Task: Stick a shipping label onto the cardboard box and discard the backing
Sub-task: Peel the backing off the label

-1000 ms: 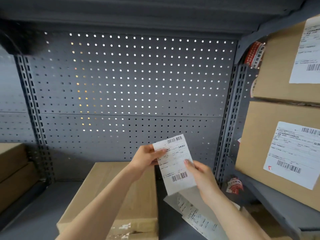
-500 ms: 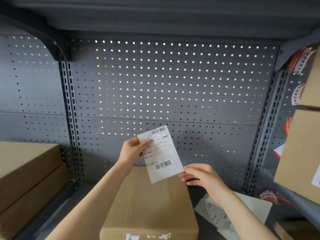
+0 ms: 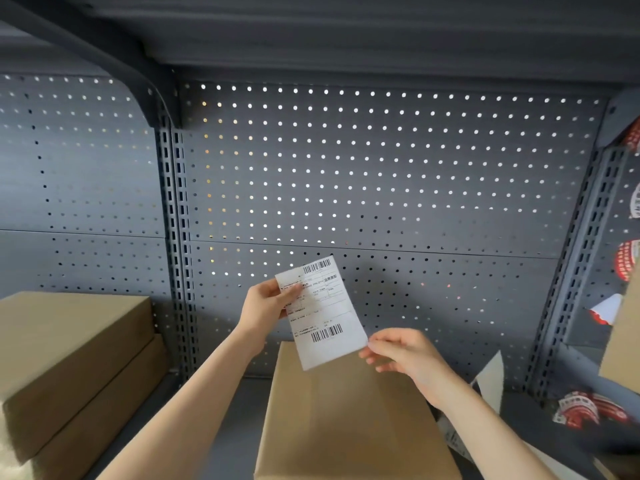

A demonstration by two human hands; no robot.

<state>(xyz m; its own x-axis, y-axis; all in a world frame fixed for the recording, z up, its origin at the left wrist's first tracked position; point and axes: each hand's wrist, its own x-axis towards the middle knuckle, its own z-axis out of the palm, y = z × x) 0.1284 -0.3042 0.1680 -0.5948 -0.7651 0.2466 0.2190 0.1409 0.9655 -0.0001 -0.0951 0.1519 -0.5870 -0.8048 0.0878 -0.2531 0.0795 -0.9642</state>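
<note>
A white shipping label (image 3: 323,315) with two barcodes is held upright in front of the grey pegboard, above the far end of a plain cardboard box (image 3: 346,417) that lies on the shelf in the lower middle. My left hand (image 3: 266,303) pinches the label's upper left edge, thumb on the printed face. My right hand (image 3: 405,358) reaches in from the right, and its thumb and fingertips meet at the label's lower right corner. Nothing is stuck on the top of the box.
Two stacked cardboard boxes (image 3: 69,358) sit on the shelf at the left. White label sheets (image 3: 491,379) lie to the right of the middle box. Red and white tape rolls (image 3: 588,407) and part of another box (image 3: 623,341) are at the right edge. A shelf runs overhead.
The view has swung left, so the box now lies under the label. My right hand rose from below the label to its lower right corner. My left hand kept its hold.
</note>
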